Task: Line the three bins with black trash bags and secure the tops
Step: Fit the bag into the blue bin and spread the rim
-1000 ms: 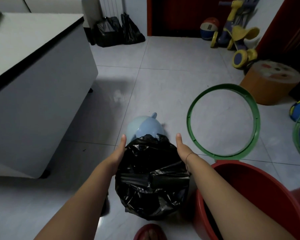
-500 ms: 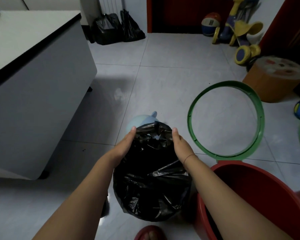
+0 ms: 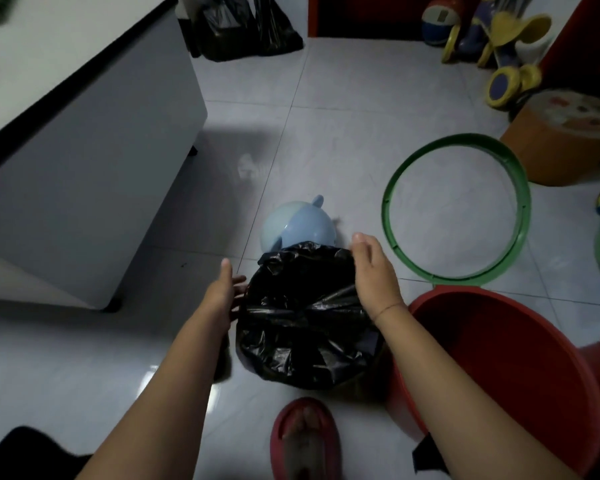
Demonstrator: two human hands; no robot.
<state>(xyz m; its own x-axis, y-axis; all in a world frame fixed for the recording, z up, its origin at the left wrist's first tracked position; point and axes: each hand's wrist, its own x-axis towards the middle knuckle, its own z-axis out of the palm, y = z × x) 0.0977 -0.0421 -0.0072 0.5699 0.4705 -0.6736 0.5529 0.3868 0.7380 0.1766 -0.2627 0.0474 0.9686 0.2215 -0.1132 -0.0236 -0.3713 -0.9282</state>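
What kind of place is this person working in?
Probably a room in a family home: a child's ride-on toy and a ball by the far wall, a tiled floor, and a slipper on the person's foot.

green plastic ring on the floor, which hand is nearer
Right. The right hand rests on the right rim of the black trash bag, close to the left edge of the green plastic ring; the left hand is at the bag's opposite side.
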